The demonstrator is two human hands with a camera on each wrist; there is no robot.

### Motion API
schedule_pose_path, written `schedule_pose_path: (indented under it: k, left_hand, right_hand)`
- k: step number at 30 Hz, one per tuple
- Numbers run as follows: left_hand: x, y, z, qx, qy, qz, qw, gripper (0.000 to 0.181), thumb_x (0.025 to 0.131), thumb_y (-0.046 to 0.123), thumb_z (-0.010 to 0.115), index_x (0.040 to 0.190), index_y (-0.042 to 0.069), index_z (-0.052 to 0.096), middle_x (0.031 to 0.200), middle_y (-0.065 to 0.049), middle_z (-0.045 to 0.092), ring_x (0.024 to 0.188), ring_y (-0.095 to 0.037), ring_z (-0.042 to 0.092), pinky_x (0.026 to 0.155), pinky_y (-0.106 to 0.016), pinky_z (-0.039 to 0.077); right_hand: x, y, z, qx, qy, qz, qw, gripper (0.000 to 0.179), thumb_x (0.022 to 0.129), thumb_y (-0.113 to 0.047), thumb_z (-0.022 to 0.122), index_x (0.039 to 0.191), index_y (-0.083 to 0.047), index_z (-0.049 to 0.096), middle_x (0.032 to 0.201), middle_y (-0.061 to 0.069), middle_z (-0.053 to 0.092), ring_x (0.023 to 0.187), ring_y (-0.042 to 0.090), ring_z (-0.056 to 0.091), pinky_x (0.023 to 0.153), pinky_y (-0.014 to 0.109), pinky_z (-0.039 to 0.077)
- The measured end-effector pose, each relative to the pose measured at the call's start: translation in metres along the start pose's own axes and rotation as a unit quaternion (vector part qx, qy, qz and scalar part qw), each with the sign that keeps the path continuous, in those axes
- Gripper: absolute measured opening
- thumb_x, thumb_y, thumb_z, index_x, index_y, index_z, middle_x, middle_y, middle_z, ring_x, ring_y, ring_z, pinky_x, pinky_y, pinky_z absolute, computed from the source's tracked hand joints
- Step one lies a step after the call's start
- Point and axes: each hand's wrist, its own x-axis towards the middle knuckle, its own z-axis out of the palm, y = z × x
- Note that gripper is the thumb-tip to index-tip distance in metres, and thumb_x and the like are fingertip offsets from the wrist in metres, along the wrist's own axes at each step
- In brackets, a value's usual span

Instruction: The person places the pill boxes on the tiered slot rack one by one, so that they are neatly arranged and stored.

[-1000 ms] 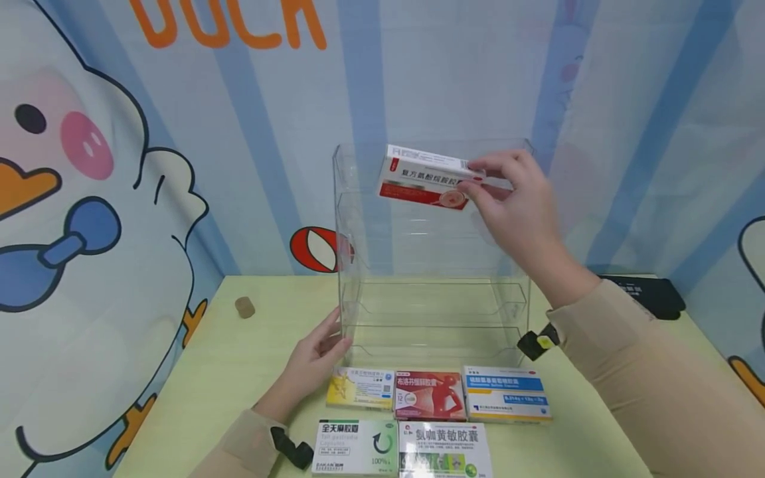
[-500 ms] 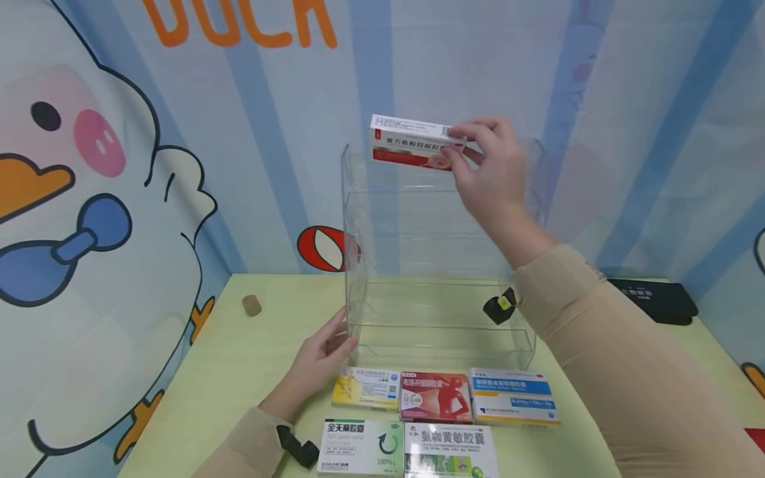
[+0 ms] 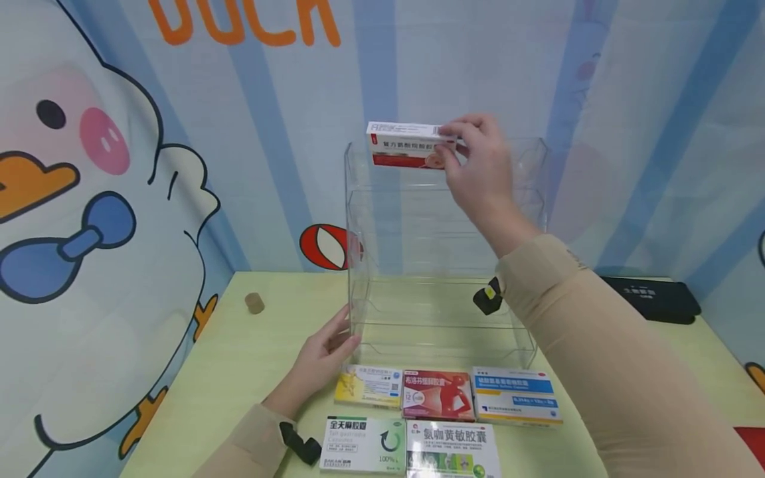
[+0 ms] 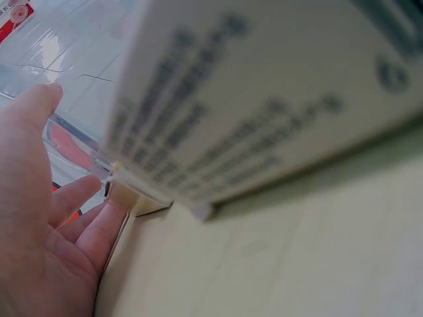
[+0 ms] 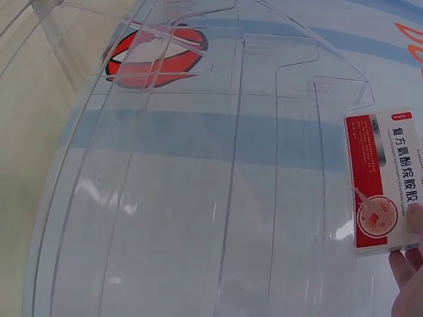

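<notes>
My right hand point(image 3: 481, 159) pinches the right end of a white and red medicine box point(image 3: 400, 146) between thumb and fingers. The box is held level at the top tier of a clear plastic tiered rack point(image 3: 442, 325). In the right wrist view, the box's printed front point(image 5: 380, 178) overlaps the rack's upper edge. My left hand point(image 3: 325, 348) rests against the rack's lower left side, thumb near the front edge and fingers along the outer wall. Seen from the left wrist, that hand point(image 4: 39, 218) has its fingers extended, with a blurred carton point(image 4: 251, 99) close to the camera.
In front of the rack lie a yellow-white box point(image 3: 367, 386), a red box point(image 3: 438, 396), a blue-white box point(image 3: 516, 396), a green-white box point(image 3: 362, 445) and a white box point(image 3: 452, 449). A brown cylinder point(image 3: 254, 303) stands left, a black pouch point(image 3: 651, 300) right.
The right hand has carried the red and white box up and left, then slightly down, and the box has levelled out. The left hand stays at the rack's side.
</notes>
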Motion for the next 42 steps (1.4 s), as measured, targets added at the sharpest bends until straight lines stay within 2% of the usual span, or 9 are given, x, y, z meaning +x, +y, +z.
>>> schedule_pose_path:
  k: [4, 11, 22, 31, 37, 42]
  left_hand:
    - [0.000, 0.001, 0.001, -0.004, 0.000, -0.005, 1.0000, 0.071, 0.109, 0.043, 0.069, 0.169, 0.053, 0.032, 0.167, -0.008, 0.057, 0.148, -0.032, 0.063, 0.125, -0.053, 0.050]
    - [-0.001, 0.002, -0.001, -0.008, -0.002, -0.005, 1.0000, 0.070, 0.110, 0.040, 0.069, 0.170, 0.051, 0.033, 0.165, -0.007, 0.059, 0.147, -0.030, 0.065, 0.125, -0.051, 0.051]
    - [0.000, -0.001, 0.002, -0.008, 0.004, -0.009, 0.9999, 0.070, 0.110, 0.041, 0.069, 0.169, 0.051, 0.034, 0.165, -0.007, 0.059, 0.147, -0.031, 0.064, 0.125, -0.051, 0.051]
    - [0.000, -0.003, 0.000, -0.009, 0.000, -0.001, 1.0000, 0.070, 0.110, 0.039, 0.069, 0.170, 0.051, 0.033, 0.165, -0.006, 0.059, 0.146, -0.030, 0.065, 0.124, -0.050, 0.052]
    - [0.000, -0.003, 0.000, -0.009, 0.001, -0.004, 1.0000, 0.071, 0.110, 0.041, 0.069, 0.169, 0.052, 0.033, 0.166, -0.007, 0.058, 0.148, -0.030, 0.064, 0.124, -0.051, 0.051]
    - [0.000, -0.004, 0.001, -0.005, 0.003, -0.003, 1.0000, 0.071, 0.110, 0.041, 0.069, 0.170, 0.051, 0.033, 0.166, -0.008, 0.058, 0.148, -0.031, 0.063, 0.124, -0.052, 0.051]
  right_hand:
    - [-0.002, 0.004, 0.006, -0.003, -0.018, 0.008, 0.9998, 0.023, 0.107, -0.006, 0.071, 0.128, 0.003, 0.075, 0.137, 0.016, 0.060, 0.132, 0.028, 0.064, 0.115, 0.034, 0.060]
    - [-0.007, 0.010, 0.013, 0.005, -0.018, 0.027, 0.9995, 0.027, 0.107, 0.000, 0.065, 0.132, 0.004, 0.074, 0.141, 0.017, 0.060, 0.137, 0.029, 0.063, 0.114, 0.033, 0.060]
    - [-0.013, 0.012, 0.018, 0.051, -0.040, 0.007, 0.9979, 0.041, 0.105, 0.004, 0.064, 0.145, 0.003, 0.068, 0.156, 0.017, 0.058, 0.146, 0.030, 0.060, 0.117, 0.033, 0.058]
    - [-0.018, 0.007, 0.021, 0.075, -0.085, 0.017, 0.9934, 0.047, 0.106, -0.006, 0.068, 0.154, -0.005, 0.064, 0.168, 0.012, 0.051, 0.152, 0.029, 0.057, 0.116, 0.039, 0.059]
    - [-0.022, 0.008, 0.019, 0.089, -0.077, 0.030, 0.9926, 0.051, 0.106, -0.008, 0.069, 0.157, -0.007, 0.061, 0.170, 0.012, 0.049, 0.150, 0.031, 0.059, 0.118, 0.040, 0.058]
    - [-0.033, 0.008, 0.014, 0.104, -0.069, 0.037, 0.9916, 0.053, 0.106, -0.011, 0.071, 0.157, -0.007, 0.059, 0.167, 0.011, 0.051, 0.149, 0.032, 0.060, 0.120, 0.041, 0.056]
